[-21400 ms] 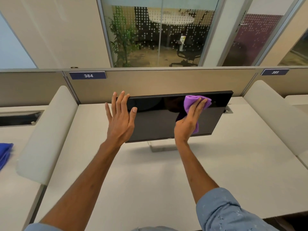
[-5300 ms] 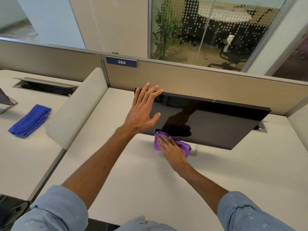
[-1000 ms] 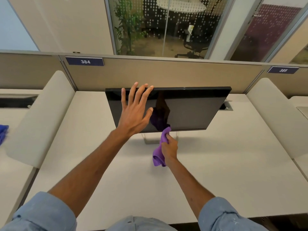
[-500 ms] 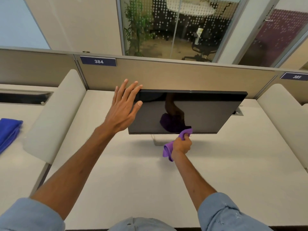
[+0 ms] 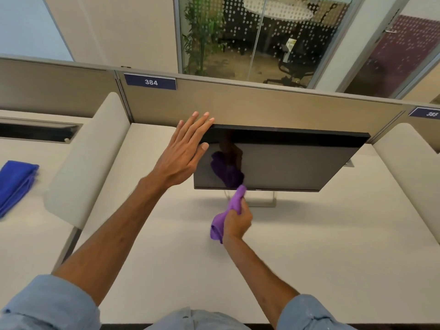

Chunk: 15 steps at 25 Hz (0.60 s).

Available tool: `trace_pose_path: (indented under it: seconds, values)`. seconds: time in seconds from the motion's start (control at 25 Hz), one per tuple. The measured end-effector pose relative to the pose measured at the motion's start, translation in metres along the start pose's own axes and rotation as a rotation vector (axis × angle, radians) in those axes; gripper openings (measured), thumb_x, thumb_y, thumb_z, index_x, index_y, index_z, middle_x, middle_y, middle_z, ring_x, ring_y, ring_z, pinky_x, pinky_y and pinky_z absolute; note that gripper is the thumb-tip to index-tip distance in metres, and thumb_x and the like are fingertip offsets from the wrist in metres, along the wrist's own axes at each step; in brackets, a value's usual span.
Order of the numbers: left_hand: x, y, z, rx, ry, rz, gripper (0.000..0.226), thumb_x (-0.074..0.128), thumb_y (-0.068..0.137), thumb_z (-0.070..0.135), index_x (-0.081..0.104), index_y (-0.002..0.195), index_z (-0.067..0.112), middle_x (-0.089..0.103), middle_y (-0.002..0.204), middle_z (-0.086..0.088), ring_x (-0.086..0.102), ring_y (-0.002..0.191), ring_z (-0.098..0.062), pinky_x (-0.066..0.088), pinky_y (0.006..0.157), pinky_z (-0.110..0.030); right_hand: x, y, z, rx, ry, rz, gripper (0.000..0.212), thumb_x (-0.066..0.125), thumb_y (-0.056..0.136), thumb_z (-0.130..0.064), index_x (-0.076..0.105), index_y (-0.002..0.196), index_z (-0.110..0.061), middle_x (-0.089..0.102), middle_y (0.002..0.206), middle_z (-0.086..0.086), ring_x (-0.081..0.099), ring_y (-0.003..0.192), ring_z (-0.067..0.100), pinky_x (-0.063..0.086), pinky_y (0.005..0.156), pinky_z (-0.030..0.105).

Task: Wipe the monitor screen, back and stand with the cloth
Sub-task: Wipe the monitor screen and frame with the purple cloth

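Head view: we see the monitor standing on the white desk, its dark screen tilted back, close in front of the partition; our left hand lies flat and open on the monitor's upper left corner, fingers extended, holding nothing; our right hand hangs just below the bottom bezel, its grip closed around the purple cloth; the cloth's upper end touches the lower edge of the screen, while its lower end hangs beside the wrist; the stand shows partly under the screen, just beyond the right hand; a blue cloth lies on the neighbouring desk at far left.
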State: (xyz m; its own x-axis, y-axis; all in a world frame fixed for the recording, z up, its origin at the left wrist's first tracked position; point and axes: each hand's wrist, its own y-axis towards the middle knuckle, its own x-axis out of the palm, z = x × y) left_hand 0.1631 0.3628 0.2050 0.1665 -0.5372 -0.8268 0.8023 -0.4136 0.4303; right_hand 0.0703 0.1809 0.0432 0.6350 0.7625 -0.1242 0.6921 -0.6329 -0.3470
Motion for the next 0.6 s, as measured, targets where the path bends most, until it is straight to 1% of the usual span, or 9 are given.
trace_pose_path:
  seconds: [0.08, 0.12, 0.2, 0.28, 0.32, 0.4, 0.44, 0.52, 0.6]
  values:
    - [-0.002, -0.007, -0.006, 0.007, -0.016, 0.01, 0.057, 0.033, 0.122, 0.028, 0.017, 0.176, 0.022, 0.008, 0.184, 0.009, -0.001, 0.171, -0.012, 0.005, 0.139, -0.044, -0.008, 0.02, -0.005, 0.007, 0.045, 0.122, 0.051, 0.051, 0.1, -0.008, 0.063, 0.146, -0.026, 0.072, 0.127, 0.002, 0.069, 0.11, 0.026, 0.056, 0.102, 0.039]
    - [-0.003, -0.009, -0.007, 0.007, -0.031, 0.01, 0.057, 0.033, 0.122, 0.026, 0.017, 0.176, 0.022, 0.007, 0.184, 0.011, 0.0, 0.17, -0.01, 0.008, 0.139, -0.043, -0.007, 0.03, -0.009, 0.012, 0.041, 0.122, 0.053, 0.05, 0.1, -0.006, 0.061, 0.148, -0.026, 0.071, 0.129, 0.004, 0.069, 0.112, 0.029, 0.056, 0.103, 0.043]
    - [-0.003, -0.007, -0.007, 0.001, -0.055, 0.007, 0.057, 0.034, 0.122, 0.026, 0.017, 0.176, 0.022, 0.007, 0.183, 0.014, 0.0, 0.17, -0.009, 0.01, 0.138, -0.038, 0.006, 0.035, -0.016, 0.033, 0.026, 0.07, 0.046, 0.05, 0.104, -0.01, 0.06, 0.147, -0.023, 0.07, 0.128, 0.007, 0.069, 0.11, 0.033, 0.057, 0.1, 0.047]
    - [-0.002, -0.007, -0.005, -0.01, -0.059, 0.001, 0.057, 0.033, 0.122, 0.027, 0.018, 0.176, 0.021, 0.009, 0.183, 0.012, 0.0, 0.17, -0.008, 0.007, 0.137, -0.031, 0.027, 0.021, -0.021, 0.062, 0.016, 0.037, 0.042, 0.052, 0.107, -0.011, 0.058, 0.147, -0.021, 0.066, 0.127, 0.007, 0.067, 0.106, 0.032, 0.056, 0.091, 0.042]
    - [-0.001, -0.008, -0.005, -0.017, -0.055, 0.002, 0.057, 0.033, 0.122, 0.028, 0.018, 0.176, 0.02, 0.011, 0.183, 0.01, 0.0, 0.17, -0.008, 0.004, 0.136, -0.027, 0.039, 0.012, -0.021, 0.079, 0.009, 0.012, 0.041, 0.053, 0.107, -0.011, 0.057, 0.146, -0.021, 0.064, 0.126, 0.006, 0.066, 0.105, 0.03, 0.053, 0.086, 0.039]
    - [-0.001, -0.011, -0.004, -0.024, -0.038, 0.012, 0.057, 0.033, 0.122, 0.028, 0.018, 0.176, 0.02, 0.013, 0.183, 0.008, -0.001, 0.17, -0.007, 0.001, 0.134, -0.022, 0.06, -0.01, -0.02, 0.098, -0.051, -0.049, 0.04, 0.055, 0.105, -0.007, 0.059, 0.143, -0.019, 0.062, 0.125, 0.006, 0.065, 0.107, 0.029, 0.047, 0.083, 0.034]
    - [-0.002, -0.011, -0.005, -0.021, -0.027, 0.016, 0.057, 0.033, 0.122, 0.029, 0.018, 0.176, 0.02, 0.015, 0.183, 0.007, 0.0, 0.17, -0.008, 0.001, 0.135, -0.023, 0.069, -0.02, -0.016, 0.087, -0.109, -0.085, 0.041, 0.055, 0.104, -0.003, 0.061, 0.142, -0.017, 0.063, 0.127, 0.007, 0.064, 0.109, 0.03, 0.046, 0.083, 0.032]
    - [-0.004, -0.01, -0.004, -0.015, -0.01, 0.012, 0.057, 0.03, 0.121, 0.031, 0.019, 0.176, 0.018, 0.018, 0.183, 0.004, 0.003, 0.17, -0.012, 0.006, 0.137, -0.031, 0.082, -0.038, -0.009, 0.017, -0.258, -0.209, 0.049, 0.054, 0.1, 0.003, 0.061, 0.145, -0.016, 0.064, 0.13, 0.007, 0.063, 0.115, 0.03, 0.046, 0.086, 0.029]
    - [-0.007, -0.009, -0.004, -0.006, -0.002, 0.003, 0.058, 0.027, 0.12, 0.034, 0.02, 0.175, 0.017, 0.021, 0.182, 0.001, 0.008, 0.17, -0.017, 0.011, 0.138, -0.037, 0.095, -0.048, -0.001, -0.054, -0.398, -0.382, 0.052, 0.053, 0.098, 0.0, 0.06, 0.146, -0.019, 0.065, 0.133, 0.006, 0.064, 0.119, 0.03, 0.051, 0.092, 0.033]
